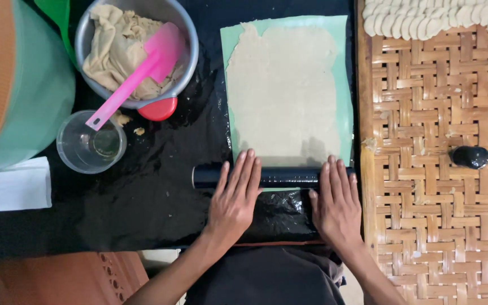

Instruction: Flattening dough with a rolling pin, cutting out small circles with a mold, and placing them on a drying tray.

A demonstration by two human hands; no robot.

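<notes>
A flat sheet of beige dough (283,90) lies spread on a green mat (343,85). A dark, glossy rolling pin (286,177) rests across the mat's near edge. My left hand (234,197) lies flat on the pin's left part, fingers stretched forward. My right hand (337,200) lies flat on its right part in the same way. Both palms press down on the pin; neither hand wraps around it.
A metal bowl (190,56) with dough and a pink spatula (142,70) stands at the back left, with a clear glass (83,152) below it. A woven bamboo tray (436,214) at the right holds shaped dough pieces (436,17) and a small black object (470,156). A green container (35,90) stands far left.
</notes>
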